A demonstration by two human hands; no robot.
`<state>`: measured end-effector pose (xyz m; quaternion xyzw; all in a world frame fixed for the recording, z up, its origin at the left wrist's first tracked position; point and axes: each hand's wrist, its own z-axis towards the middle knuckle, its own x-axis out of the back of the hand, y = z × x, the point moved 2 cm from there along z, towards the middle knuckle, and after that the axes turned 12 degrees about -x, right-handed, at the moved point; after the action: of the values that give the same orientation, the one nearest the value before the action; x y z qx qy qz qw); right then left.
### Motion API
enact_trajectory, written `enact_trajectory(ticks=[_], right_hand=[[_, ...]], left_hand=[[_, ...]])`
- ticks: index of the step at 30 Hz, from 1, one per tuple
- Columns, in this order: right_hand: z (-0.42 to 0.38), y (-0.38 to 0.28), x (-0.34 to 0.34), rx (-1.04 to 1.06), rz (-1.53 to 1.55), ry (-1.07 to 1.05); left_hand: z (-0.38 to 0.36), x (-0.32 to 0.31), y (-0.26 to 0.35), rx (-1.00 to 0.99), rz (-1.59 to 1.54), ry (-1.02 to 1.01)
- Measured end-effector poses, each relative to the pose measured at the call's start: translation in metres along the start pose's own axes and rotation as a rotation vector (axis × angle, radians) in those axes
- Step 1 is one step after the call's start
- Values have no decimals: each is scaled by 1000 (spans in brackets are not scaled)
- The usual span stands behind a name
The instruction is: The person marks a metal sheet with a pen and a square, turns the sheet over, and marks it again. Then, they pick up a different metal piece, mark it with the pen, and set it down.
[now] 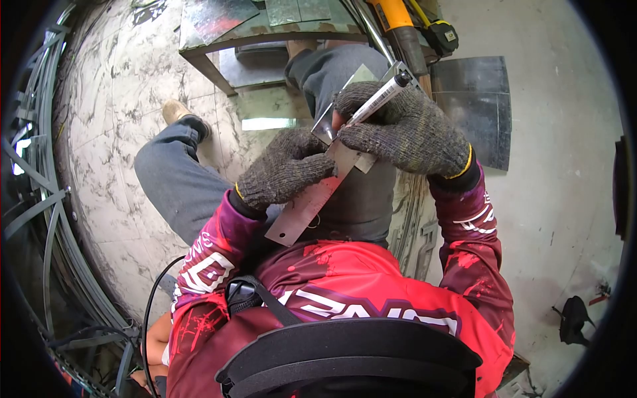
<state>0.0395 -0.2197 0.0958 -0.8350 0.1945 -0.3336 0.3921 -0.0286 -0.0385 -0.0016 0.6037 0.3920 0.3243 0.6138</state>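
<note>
My right hand (415, 129), in a dark knitted glove with a yellow cuff edge, is closed around a white marker pen (378, 99). The pen slants, its black end up and to the right, and its tip points down at the metal between my hands. My left hand (288, 169), gloved alike, grips a flat metal strip (308, 202) with a hole at its near end. The strip lies slanted over my thigh. Another shiny metal piece (324, 126) shows beyond the left fingertips; how it joins the strip is partly hidden by the gloves.
A low metal-topped table (265, 33) stands ahead with sheet pieces on it. An orange-handled tool (391, 13) and a tape measure (443, 38) are at the upper right. Dark sheet metal (474, 109) lies on the floor. Metal strips (50, 166) crowd the left side.
</note>
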Motion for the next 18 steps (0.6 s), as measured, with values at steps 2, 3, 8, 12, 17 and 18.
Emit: enact_trajectory(ticks=[2,3,8,12,17,18], right_hand=[[1,6,4,32,-33,46],[1,5,5,32,-34,47],[2,-1,15,-24,-36,30],[4,3,22,74,-21,70],[7,3,31,-17,60,101],[7,4,32,-17,60,102]], left_hand=[[0,0,-2,-12,6,17],[0,-1,-3,-22,11,34],[1,1,-2,-25,40,42],[1,0,0,-76,139,50],[3,-1,6,-55,85,40],[3,-1,6,-65,80,47]])
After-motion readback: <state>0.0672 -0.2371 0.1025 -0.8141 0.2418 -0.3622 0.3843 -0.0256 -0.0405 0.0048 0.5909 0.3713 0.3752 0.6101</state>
